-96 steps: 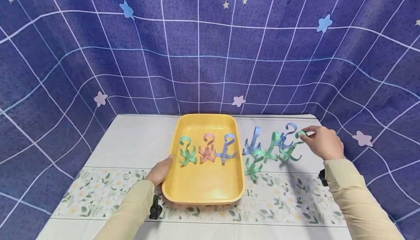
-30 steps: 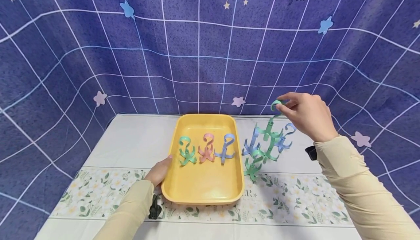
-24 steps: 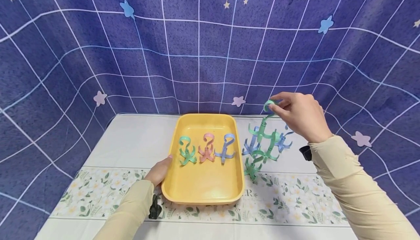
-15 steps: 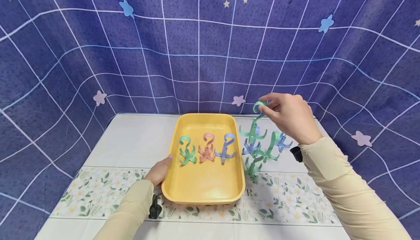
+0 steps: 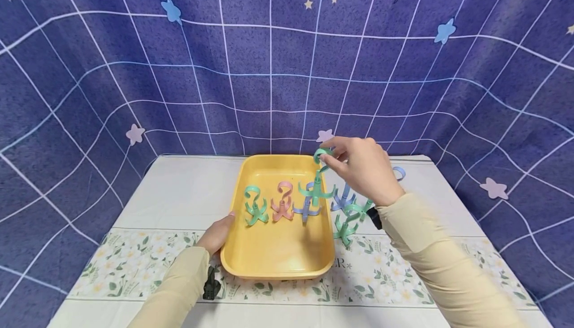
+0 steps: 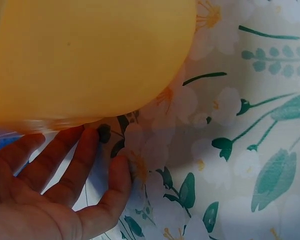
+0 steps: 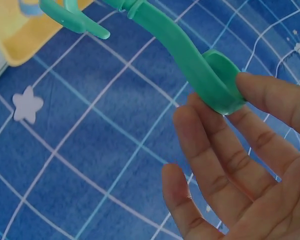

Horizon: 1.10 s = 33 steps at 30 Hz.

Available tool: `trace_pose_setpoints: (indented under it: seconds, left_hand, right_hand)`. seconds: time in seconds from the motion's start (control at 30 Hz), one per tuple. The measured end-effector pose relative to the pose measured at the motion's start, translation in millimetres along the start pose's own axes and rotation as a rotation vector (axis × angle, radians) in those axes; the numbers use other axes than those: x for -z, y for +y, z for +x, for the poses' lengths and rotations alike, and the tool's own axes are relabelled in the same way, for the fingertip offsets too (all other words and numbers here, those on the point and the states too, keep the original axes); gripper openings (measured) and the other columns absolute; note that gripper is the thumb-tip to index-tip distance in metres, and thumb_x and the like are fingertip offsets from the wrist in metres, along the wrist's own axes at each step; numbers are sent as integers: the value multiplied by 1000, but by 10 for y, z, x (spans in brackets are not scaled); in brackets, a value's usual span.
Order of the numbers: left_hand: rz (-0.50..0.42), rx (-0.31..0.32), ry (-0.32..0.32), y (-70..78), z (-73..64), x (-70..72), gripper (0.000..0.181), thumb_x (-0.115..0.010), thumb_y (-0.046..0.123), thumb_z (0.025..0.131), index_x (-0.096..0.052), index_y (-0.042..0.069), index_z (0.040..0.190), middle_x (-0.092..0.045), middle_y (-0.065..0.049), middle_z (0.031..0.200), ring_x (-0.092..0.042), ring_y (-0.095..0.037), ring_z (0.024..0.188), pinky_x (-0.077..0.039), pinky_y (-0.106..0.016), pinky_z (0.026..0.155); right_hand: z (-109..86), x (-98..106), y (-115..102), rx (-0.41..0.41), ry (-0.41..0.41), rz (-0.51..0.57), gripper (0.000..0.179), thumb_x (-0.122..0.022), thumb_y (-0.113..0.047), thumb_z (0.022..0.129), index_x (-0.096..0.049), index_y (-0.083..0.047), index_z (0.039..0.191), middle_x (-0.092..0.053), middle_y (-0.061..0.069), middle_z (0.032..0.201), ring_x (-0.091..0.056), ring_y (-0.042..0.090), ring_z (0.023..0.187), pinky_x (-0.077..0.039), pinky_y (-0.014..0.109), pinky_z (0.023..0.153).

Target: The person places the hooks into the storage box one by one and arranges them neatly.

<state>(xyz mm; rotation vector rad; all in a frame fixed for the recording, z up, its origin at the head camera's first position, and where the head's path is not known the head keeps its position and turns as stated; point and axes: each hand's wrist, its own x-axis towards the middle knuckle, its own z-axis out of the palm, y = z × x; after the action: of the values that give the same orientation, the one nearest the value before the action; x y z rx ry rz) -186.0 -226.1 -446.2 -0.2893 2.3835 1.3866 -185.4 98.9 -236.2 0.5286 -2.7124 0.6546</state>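
Observation:
My right hand (image 5: 365,168) pinches a green multi-pronged hanging hook (image 5: 317,191) by its curled top, thumb against fingertips. The hook hangs prongs down above the right side of the yellow tray (image 5: 278,255), partly covering a blue hook (image 5: 307,213) that lies inside. A pink hook (image 5: 282,210) and another green hook (image 5: 256,213) lie beside it in a row. At the tray's left edge my left hand (image 5: 217,233) grips with the thumb over the rim. In the left wrist view its fingers (image 6: 85,155) touch the tray's outer wall from below.
Right of the tray, on the tablecloth (image 5: 184,188), lie a blue hook (image 5: 342,203), a green hook (image 5: 344,232) and more hooks partly hidden by my right arm. A blue grid-patterned curtain (image 5: 251,93) encloses the back and sides.
My right hand has picked the green hook off the pile, lifted it and carried it left until it hangs over the tray. My left hand stays at the rim.

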Motion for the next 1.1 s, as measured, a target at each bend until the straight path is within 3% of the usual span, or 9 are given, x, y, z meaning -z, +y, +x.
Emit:
trace_pose_setpoints:
  seconds: [0.1,0.33,0.63,0.93,1.1]
  left_hand:
    - [14,-1,3,-2,4,4,72,-20,52,110,-37,-3,154,-63,-18,113,-61,-27,100,-41,-54,102]
    - [2,2,0,-17,11,14,74,-21,55,110,-37,-3,153,-63,-17,110,-62,-26,95,-45,-50,96]
    - [-23,1,-13,-9,-6,16,71,-23,52,110,-34,-3,155,-63,-19,121,-64,-26,101,-47,-49,98]
    - [-13,18,-5,-17,11,15,73,-21,55,109,-37,-1,154,-63,-17,113,-62,-27,99,-42,-53,101]
    - [-17,7,-5,-36,22,14,74,-21,56,109,-39,-1,153,-63,-16,108,-63,-25,94,-46,-50,95]
  right_hand:
    - [10,-80,-64,7,-7,21,25,-74,-27,96,-77,-13,117,-75,0,86,-71,17,79,-54,41,68]
    - [12,-289,-168,35,-7,69,23,-76,-26,95,-77,-14,114,-75,-2,84,-71,14,76,-53,38,64]
    - [-9,-570,-222,44,-49,52,22,-77,-27,93,-78,-17,113,-75,-4,85,-70,10,77,-54,37,66]
    - [-5,-826,-292,49,-73,88,21,-78,-24,93,-78,-17,112,-76,-4,85,-69,9,74,-54,36,62]
    - [-6,-977,-339,33,-100,110,20,-78,-23,92,-79,-18,112,-76,-6,85,-68,7,72,-53,36,61]
